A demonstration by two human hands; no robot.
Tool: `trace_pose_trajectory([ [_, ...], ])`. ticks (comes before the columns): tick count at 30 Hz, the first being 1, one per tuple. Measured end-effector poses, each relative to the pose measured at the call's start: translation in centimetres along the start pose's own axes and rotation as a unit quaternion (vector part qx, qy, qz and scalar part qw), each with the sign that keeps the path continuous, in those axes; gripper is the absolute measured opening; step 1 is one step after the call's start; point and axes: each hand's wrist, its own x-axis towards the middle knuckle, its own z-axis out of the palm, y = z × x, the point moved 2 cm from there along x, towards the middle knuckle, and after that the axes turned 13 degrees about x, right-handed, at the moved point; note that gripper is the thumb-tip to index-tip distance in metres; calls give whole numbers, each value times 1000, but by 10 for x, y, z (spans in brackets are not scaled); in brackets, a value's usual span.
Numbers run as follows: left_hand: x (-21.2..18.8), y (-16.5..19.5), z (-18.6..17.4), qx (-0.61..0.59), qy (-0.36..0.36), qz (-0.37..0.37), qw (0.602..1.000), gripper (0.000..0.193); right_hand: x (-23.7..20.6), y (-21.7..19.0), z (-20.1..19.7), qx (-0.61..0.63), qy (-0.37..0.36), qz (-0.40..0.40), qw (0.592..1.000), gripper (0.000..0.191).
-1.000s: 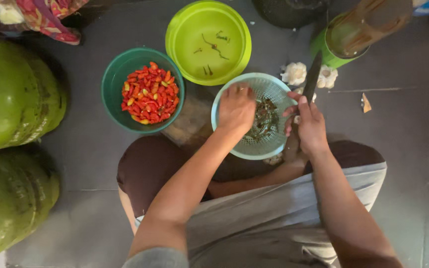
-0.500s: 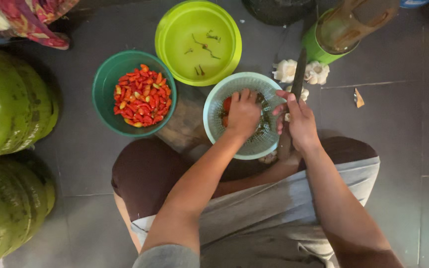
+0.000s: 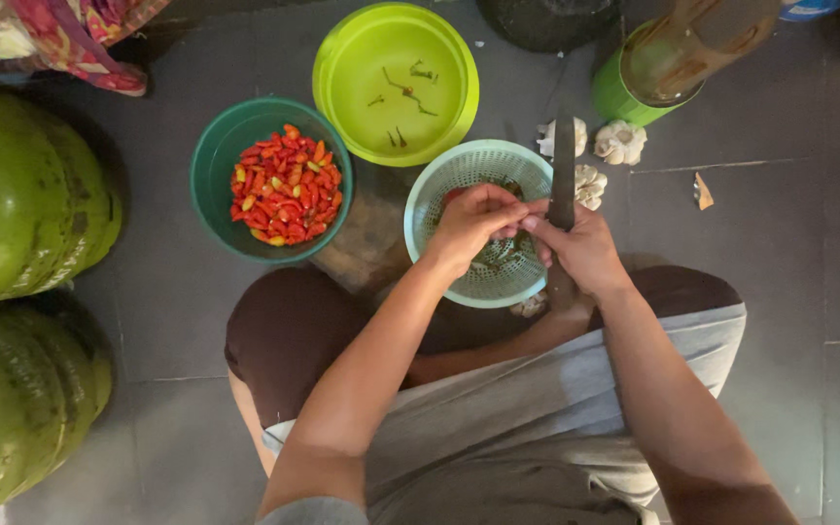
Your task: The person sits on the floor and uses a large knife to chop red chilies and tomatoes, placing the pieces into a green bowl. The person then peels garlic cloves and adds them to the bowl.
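Fingers on the left hand (image 3: pixel 469 226) are pinched shut on something small over the pale teal colander (image 3: pixel 444 180), can't really tell what it is. Right hand (image 3: pixel 580 248) is closed around a knife (image 3: pixel 563 170), blade pointing away from the person, and both hands meet fingertip to fingertip above the colander. Just left sits a dark green bowl (image 3: pixel 214 156) full of red and orange chillies (image 3: pixel 284 185), with a lime bowl (image 3: pixel 337 68) of stems behind it, and garlic bulbs (image 3: pixel 619 141) near the blade.
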Motion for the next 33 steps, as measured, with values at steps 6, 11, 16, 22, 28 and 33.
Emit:
trace_pose_trajectory([
  [6,6,-11,-3,7,2,-15,1000,23,3,11,-6,-25,25,-15,999,16],
  [11,7,-15,-9,-66,-57,-73,994,23,-1,9,-9,-13,-28,-1,1000,15],
  [16,0,20,-39,-75,55,17,996,22,-3,5,-6,12,-41,0,999,16],
  [22,-66,102,-126,569,472,218,638,15,2,5,-10,-54,100,19,993,19],
  [28,-41,60,-52,707,315,332,540,17,1,3,-11,-77,102,16,992,23],
  [33,17,5,2,785,147,241,552,26,2,-1,-11,-10,91,-4,996,29],
])
